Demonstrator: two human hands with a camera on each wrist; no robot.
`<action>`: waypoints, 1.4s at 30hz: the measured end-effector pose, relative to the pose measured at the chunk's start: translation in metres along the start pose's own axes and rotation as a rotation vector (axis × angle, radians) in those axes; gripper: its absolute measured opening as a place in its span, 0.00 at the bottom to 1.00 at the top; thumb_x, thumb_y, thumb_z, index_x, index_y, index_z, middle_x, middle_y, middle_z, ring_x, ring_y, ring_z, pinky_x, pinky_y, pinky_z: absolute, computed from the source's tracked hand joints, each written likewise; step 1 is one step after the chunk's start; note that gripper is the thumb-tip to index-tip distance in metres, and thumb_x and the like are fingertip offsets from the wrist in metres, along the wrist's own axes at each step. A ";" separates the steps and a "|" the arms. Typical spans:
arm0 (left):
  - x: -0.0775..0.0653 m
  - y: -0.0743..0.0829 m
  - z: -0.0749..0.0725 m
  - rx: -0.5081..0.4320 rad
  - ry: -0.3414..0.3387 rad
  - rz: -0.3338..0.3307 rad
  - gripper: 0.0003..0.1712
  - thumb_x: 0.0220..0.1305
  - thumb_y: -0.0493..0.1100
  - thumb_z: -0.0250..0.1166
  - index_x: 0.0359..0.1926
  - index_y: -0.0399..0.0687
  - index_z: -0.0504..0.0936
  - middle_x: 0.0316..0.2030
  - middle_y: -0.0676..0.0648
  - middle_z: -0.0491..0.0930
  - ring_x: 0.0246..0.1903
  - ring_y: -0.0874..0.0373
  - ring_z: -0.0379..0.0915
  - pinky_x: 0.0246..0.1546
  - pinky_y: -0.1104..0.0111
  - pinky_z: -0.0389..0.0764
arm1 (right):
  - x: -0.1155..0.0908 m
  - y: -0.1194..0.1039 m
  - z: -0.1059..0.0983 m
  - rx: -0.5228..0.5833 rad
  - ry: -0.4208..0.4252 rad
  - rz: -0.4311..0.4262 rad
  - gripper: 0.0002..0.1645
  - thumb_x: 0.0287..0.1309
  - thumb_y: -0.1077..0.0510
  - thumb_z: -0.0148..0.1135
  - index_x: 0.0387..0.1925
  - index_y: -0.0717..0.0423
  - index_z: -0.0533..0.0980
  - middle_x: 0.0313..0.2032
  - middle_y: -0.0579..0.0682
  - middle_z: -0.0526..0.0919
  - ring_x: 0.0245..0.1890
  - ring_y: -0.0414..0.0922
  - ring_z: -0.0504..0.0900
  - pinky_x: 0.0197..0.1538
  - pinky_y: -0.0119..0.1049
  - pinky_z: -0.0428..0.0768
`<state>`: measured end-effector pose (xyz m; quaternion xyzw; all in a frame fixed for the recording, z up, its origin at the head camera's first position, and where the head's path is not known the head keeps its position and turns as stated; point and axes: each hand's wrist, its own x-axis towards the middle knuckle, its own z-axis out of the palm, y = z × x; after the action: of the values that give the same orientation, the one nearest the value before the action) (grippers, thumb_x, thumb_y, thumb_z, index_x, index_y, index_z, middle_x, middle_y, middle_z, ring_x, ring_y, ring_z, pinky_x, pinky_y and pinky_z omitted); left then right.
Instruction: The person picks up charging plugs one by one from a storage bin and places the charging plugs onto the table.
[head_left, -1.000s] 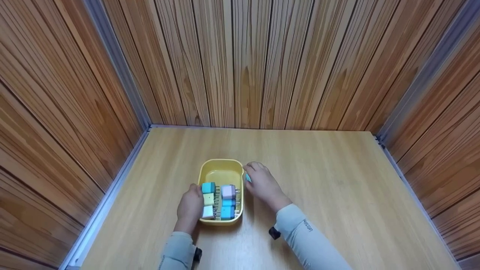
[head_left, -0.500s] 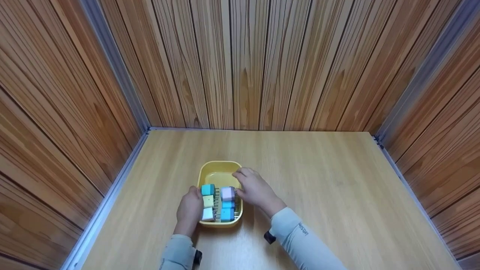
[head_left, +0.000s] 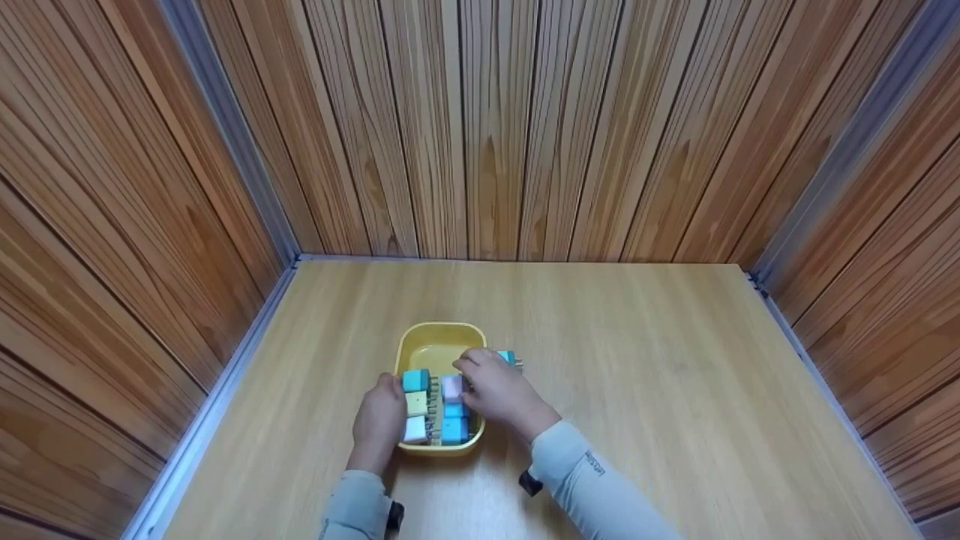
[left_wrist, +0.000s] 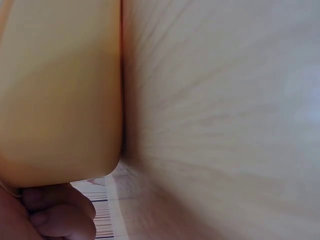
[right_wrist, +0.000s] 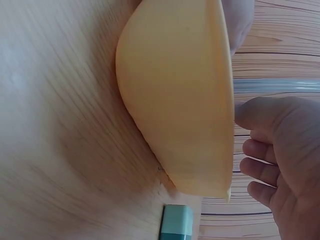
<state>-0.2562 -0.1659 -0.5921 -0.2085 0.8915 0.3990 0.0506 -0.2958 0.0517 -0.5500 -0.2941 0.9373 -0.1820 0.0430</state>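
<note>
In the head view, we are seeing our left hand (head_left: 380,420) gripping the yellow tray (head_left: 439,336) at its 9 o'clock rim, mid-worktop (head_left: 637,390); our right hand (head_left: 499,390) is hovering over the plugs (head_left: 429,409), fingers loose. A teal plug (head_left: 508,358) is lying at the tray's 3 o'clock. In the left wrist view, fingers (left_wrist: 60,212) are curling under the tray (left_wrist: 60,90). In the right wrist view, the right hand (right_wrist: 280,165) is relaxing, empty, beside the tray (right_wrist: 175,100); the teal plug (right_wrist: 176,226) is lying on the worktop (right_wrist: 60,125)

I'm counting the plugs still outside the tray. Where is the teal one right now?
In the head view the teal plug lies on the table, just outside the yellow tray's right rim, beside the right hand reaching into the tray.
</note>
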 end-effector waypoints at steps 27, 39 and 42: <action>-0.002 0.000 -0.003 -0.038 -0.008 0.001 0.24 0.83 0.58 0.37 0.59 0.49 0.71 0.41 0.46 0.79 0.38 0.52 0.76 0.39 0.61 0.77 | 0.002 -0.005 0.017 -0.080 -0.003 -0.035 0.28 0.69 0.49 0.66 0.67 0.51 0.74 0.60 0.46 0.76 0.61 0.45 0.73 0.70 0.45 0.70; 0.000 -0.002 -0.001 -0.022 0.013 0.035 0.25 0.83 0.56 0.38 0.60 0.47 0.72 0.43 0.44 0.81 0.40 0.51 0.78 0.43 0.56 0.79 | 0.005 -0.002 0.020 -0.098 0.018 -0.059 0.24 0.68 0.53 0.66 0.63 0.53 0.77 0.56 0.47 0.78 0.59 0.45 0.74 0.69 0.45 0.70; 0.001 -0.003 0.001 0.019 0.039 0.053 0.25 0.83 0.55 0.39 0.60 0.45 0.73 0.42 0.44 0.81 0.38 0.52 0.78 0.42 0.55 0.79 | 0.006 -0.001 0.022 -0.094 0.024 -0.065 0.22 0.68 0.54 0.66 0.61 0.53 0.77 0.55 0.47 0.78 0.57 0.45 0.75 0.68 0.44 0.72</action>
<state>-0.2560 -0.1670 -0.5948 -0.1920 0.9013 0.3876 0.0248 -0.2965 0.0410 -0.5699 -0.3238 0.9352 -0.1427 0.0118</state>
